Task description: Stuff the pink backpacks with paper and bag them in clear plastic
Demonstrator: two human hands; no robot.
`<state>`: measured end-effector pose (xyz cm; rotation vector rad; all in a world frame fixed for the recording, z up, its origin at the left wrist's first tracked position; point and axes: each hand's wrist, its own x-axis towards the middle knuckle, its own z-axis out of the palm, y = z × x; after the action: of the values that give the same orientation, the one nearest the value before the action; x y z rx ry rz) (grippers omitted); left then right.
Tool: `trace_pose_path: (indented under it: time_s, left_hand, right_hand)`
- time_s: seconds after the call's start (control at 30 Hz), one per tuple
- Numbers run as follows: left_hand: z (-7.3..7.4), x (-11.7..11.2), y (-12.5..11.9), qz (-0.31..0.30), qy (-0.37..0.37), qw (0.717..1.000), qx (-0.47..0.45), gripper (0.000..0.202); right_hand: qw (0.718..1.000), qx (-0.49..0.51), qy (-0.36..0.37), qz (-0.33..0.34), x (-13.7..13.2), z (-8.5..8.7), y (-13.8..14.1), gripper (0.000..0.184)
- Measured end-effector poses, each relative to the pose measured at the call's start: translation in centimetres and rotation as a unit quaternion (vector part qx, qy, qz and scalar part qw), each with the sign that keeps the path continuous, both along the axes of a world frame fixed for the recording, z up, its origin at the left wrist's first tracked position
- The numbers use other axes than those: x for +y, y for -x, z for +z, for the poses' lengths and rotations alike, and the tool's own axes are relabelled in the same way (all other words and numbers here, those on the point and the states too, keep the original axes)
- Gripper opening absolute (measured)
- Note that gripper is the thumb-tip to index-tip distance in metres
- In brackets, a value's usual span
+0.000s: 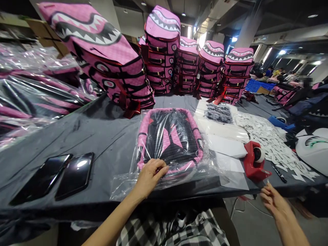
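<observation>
A pink and black backpack (153,128) lies flat in front of me inside a clear plastic bag (123,186). At the near edge of that bag, my left hand (153,169) is closed with curled fingers pinching the plastic. Off to the right stands a red tape dispenser (252,167) with a roll of clear tape (258,154). Just below its front end, my right hand (274,198) pinches what looks like the end of the tape; the strip itself is barely visible.
Two dark phones (75,176) lie at the left. Stacks of pink shark-mouth backpacks (162,51) line the back, with plastic-wrapped ones (38,95) farther left. White tags (271,136), a pen (279,173), black cords (219,113) and a blue dispenser (282,123) sit at the right.
</observation>
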<state>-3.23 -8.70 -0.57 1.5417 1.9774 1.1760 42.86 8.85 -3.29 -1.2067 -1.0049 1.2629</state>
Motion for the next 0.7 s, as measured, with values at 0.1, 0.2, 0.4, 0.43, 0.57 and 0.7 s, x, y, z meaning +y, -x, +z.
trace_pose_path:
  time_s: [0.1,0.2,0.4,0.43,0.57,0.7]
  left_hand:
    - [0.1,0.0,0.0,-0.002,0.008,1.0,0.008,0.037]
    - [0.2,0.2,0.0,-0.008,0.013,1.0,0.012,0.036]
    - [0.2,0.3,-0.1,-0.004,0.009,1.0,0.014,0.035]
    - [0.3,0.3,-0.1,-0.004,0.01,1.0,0.015,0.035]
    - [0.3,0.3,-0.2,-0.008,0.011,1.0,0.021,0.034]
    - [0.1,0.1,-0.2,-0.012,0.007,1.0,0.019,0.035]
  right_hand:
    - [0.978,0.11,0.056,0.167,-2.0,0.4,4.6,0.049]
    - [0.951,0.118,0.034,0.285,-4.1,3.9,10.9,0.042]
    - [0.733,-0.189,-0.192,0.624,-1.9,12.6,22.4,0.035]
    - [0.663,-0.24,-0.222,0.673,-1.0,13.3,24.1,0.032]
    - [0.467,-0.381,-0.269,0.751,1.8,13.4,29.8,0.015]
    - [0.453,-0.484,-0.237,0.71,3.1,11.2,31.7,0.015]
